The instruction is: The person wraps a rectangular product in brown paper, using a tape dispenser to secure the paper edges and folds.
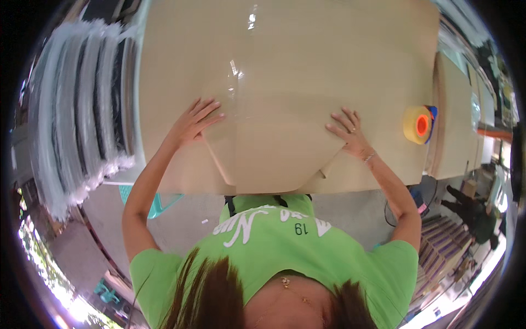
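Note:
A large brown cardboard box spreads over the work surface before me. Shiny clear tape runs along part of its seam. My left hand rests with fingers spread on the cardboard, left of the seam, by the slanting edge of a flap. On the right, my right hand lies with fingers apart on the near flap, close to its slanted side. Neither hand holds anything. Beyond my right hand, a tape dispenser with a yellowish roll and orange hub sits on the cardboard.
Several plastic-wrapped panels stand side by side at the left. More flat cardboard lies to the right. A turquoise stool is below the table's left side. At the far right, a person in dark clothes is near slatted wooden pallets.

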Motion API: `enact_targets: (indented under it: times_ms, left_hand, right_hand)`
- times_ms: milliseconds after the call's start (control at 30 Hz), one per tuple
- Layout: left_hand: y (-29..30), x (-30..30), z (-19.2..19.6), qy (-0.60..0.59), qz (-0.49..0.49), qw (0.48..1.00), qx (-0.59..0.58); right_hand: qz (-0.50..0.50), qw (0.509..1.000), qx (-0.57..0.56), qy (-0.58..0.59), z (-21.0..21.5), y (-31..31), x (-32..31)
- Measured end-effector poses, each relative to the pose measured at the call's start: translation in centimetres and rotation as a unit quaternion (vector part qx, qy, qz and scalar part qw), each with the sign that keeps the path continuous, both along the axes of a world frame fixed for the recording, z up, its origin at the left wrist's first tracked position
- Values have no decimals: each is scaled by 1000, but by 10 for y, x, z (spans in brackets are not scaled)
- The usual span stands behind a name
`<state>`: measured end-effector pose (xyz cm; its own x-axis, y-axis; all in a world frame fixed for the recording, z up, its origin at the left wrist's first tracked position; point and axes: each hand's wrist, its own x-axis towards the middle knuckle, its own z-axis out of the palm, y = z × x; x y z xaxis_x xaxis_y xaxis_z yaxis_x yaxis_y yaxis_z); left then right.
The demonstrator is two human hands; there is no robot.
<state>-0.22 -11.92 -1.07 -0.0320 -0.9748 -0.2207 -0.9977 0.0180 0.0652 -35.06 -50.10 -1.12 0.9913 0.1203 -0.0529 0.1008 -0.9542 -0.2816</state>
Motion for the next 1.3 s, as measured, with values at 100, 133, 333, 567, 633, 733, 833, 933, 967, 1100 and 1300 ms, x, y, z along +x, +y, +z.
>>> enact_targets:
  times_ms: [100, 133, 333, 567, 633, 733, 833, 933, 967, 1100, 1300]
  left_hand:
    - [9, -3, -4, 36, 17, 998, -38]
    - [7, -1, -1, 51, 17, 997, -48]
    - [-6, 8, -9, 67, -15, 984, -165]
    - [-5, -22, -21, 182, 132, 949, -219]
    - [-10, -48, -19, 222, 225, 915, -250]
    - [-3, -85, -37, 189, 421, 822, -333]
    - [-9, -133, -37, -17, 515, 836, -192]
    - [-7, -181, -39, 130, 588, 744, -290]
    - [3, -185, -39, 173, 561, 760, -279]
    - [36, -171, -30, 221, 362, 881, -208]
    - [25, -84, -16, 259, 90, 962, -18]
  right_hand:
    - [28, 999, 27, 18, 12, -20, 0]
    - [51, 998, 27, 33, 17, -28, 1]
    - [74, 996, -13, 49, 7, -53, 2]
    - [-203, 967, 83, -128, -8, 16, 2]
    - [-303, 937, 80, -152, -13, 32, -2]
    - [-431, 882, 78, -171, -13, 66, -2]
    - [-553, 803, 123, -186, -29, 104, -10]
    - [-598, 768, 203, -104, -32, 132, -31]
    - [-536, 812, 204, -106, -30, 135, -36]
    - [-274, 945, 166, -64, -20, 110, -53]
    - [36, 973, 117, 195, 0, 25, -34]
